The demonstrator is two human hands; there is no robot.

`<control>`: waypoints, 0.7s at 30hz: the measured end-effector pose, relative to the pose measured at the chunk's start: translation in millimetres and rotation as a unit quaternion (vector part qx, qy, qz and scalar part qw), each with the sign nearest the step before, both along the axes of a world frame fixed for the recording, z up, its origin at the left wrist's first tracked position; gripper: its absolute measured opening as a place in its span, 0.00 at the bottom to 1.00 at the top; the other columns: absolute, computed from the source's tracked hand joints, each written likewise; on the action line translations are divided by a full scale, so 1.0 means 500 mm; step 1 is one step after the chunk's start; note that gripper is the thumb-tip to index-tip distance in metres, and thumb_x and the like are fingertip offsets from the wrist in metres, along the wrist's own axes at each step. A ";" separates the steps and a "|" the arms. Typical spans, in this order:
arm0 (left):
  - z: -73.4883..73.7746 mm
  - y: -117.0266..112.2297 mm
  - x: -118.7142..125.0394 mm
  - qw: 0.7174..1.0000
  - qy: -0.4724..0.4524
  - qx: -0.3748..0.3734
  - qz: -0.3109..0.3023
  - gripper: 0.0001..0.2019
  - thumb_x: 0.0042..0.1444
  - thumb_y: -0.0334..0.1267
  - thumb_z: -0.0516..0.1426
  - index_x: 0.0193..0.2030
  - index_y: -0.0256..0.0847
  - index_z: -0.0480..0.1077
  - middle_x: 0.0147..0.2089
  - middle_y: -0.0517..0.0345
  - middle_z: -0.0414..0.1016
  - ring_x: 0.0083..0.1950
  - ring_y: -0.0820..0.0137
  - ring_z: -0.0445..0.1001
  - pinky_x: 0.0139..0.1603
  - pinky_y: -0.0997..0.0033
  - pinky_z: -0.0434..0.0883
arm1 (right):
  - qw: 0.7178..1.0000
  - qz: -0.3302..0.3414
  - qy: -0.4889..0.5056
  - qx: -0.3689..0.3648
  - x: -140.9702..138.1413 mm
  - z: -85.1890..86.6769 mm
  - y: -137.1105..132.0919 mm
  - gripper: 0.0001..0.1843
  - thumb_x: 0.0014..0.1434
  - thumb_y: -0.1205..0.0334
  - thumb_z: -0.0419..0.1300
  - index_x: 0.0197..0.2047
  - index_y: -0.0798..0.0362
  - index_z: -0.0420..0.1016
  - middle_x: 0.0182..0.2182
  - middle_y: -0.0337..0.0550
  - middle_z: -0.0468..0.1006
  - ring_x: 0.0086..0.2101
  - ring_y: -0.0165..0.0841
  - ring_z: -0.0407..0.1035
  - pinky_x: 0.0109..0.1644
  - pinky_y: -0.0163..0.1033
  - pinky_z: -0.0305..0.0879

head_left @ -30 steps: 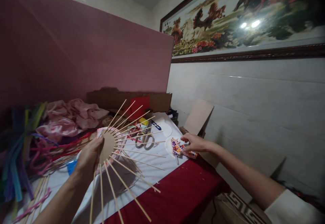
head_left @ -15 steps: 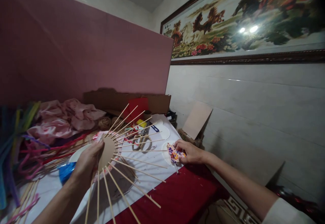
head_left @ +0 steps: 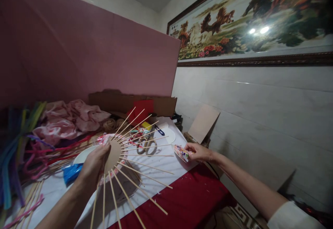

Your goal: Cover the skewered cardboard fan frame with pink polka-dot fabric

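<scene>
You have: left hand, lower left of frame, clamped on cardboard disc with radiating wooden sticks; right hand, right of centre, pinching floral-print piece.

From the disc, passage between one o'clock and half past six is barred by splayed sticks, with scissors lying behind them at half past two. Eight o'clock is blocked by the left hand, three by the right hand, ten by heaped pink cloth. Room is left at four o'clock over the red cloth, between the stick tips and right forearm.
</scene>
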State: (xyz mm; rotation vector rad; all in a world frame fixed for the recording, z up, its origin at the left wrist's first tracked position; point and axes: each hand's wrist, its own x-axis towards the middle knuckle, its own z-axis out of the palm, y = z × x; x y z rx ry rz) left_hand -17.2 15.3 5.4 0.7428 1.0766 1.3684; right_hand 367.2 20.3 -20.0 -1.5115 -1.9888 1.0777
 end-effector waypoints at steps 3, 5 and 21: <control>-0.005 0.000 0.000 1.000 -0.003 0.009 -0.011 0.06 0.49 0.32 0.56 0.35 0.36 0.70 0.25 0.55 0.77 0.22 0.67 0.75 0.23 0.72 0.72 | 1.000 -0.005 0.026 -0.001 -0.004 -0.001 -0.001 0.15 0.40 0.65 0.59 0.35 0.55 0.66 0.27 0.35 0.68 0.28 0.27 0.61 0.26 0.29 0.54; -0.008 0.000 0.000 1.000 -0.002 0.010 -0.021 0.06 0.50 0.32 0.55 0.36 0.36 0.70 0.25 0.55 0.77 0.22 0.67 0.75 0.23 0.71 0.72 | 0.999 -0.015 0.040 0.003 -0.009 0.002 0.000 0.16 0.38 0.67 0.62 0.34 0.55 0.65 0.27 0.34 0.69 0.28 0.27 0.61 0.26 0.29 0.54; -0.030 0.003 0.012 0.995 0.035 0.012 -0.088 0.10 0.47 0.38 0.61 0.36 0.37 0.70 0.25 0.56 0.77 0.23 0.69 0.74 0.24 0.74 0.70 | 0.948 -0.192 0.253 0.016 -0.007 0.045 -0.031 0.16 0.49 0.51 0.61 0.29 0.52 0.59 0.17 0.27 0.56 0.15 0.19 0.49 0.15 0.26 0.42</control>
